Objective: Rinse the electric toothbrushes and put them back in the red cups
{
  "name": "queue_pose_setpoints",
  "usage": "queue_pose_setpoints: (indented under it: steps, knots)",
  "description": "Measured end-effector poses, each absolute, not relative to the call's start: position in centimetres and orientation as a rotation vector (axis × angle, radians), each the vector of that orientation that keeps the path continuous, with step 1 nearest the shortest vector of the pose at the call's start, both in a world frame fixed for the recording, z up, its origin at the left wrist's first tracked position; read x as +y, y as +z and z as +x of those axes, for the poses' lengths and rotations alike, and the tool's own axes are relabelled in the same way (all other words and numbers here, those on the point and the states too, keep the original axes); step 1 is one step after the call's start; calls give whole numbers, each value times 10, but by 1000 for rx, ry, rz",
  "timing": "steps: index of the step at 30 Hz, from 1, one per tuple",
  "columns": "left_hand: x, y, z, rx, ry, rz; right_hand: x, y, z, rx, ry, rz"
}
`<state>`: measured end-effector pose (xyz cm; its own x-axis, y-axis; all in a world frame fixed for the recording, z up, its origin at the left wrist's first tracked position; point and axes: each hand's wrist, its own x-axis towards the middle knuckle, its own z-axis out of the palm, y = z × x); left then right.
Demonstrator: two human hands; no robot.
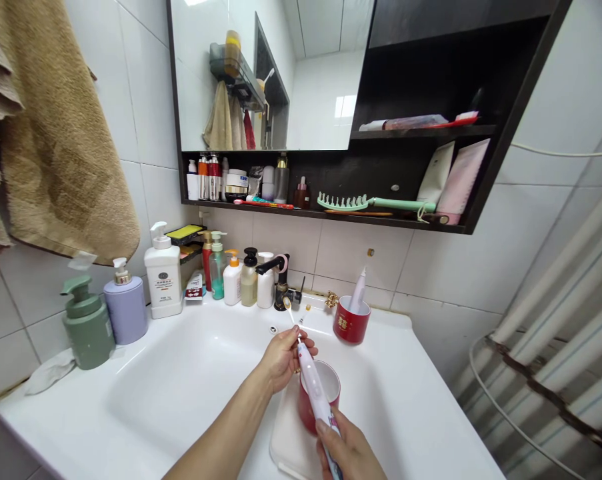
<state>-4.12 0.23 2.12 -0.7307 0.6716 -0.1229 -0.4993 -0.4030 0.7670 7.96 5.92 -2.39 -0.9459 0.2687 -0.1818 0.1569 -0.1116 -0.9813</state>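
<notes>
White electric toothbrush point(311, 377), held in both hands

Item: one, slanting over the washbasin point(181, 373), right of its middle, brush end towards the back edge. My left hand point(283, 360) pinches its slim neck between thumb and fingers; my right hand point(351, 447) is wrapped about the lower handle. Beneath: red cup point(307, 412), in the bowl on a white slab point(284, 433). Near the back right corner: second red cup point(351, 328), a pale handle point(358, 293) upright in it. Back edge, middle: black tap point(281, 277). Left edge: green pump bottle point(87, 333), lilac pump bottle point(125, 310).
</notes>
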Motion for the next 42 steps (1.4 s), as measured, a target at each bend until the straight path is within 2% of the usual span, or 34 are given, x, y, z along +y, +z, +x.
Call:
queue_pose_setpoints:
  steps: [7, 14, 21, 31, 42]
  knots:
    - [4, 21, -39, 1107, 2137, 278, 61, -27, 79, -2098, 2123, -534]
    - [4, 20, -38, 1092, 2144, 289, 61, -24, 80, -2030, 2250, -521]
    - [4, 22, -36, 1101, 2122, 310, 61, -23, 80, -2087, 2127, -559]
    - [4, 23, -34, 1107, 2111, 331, 61, -25, 80, -2010, 2186, -569]
    - [7, 21, -34, 1166, 2093, 375, 63, -32, 79, -2051, 2006, -530]
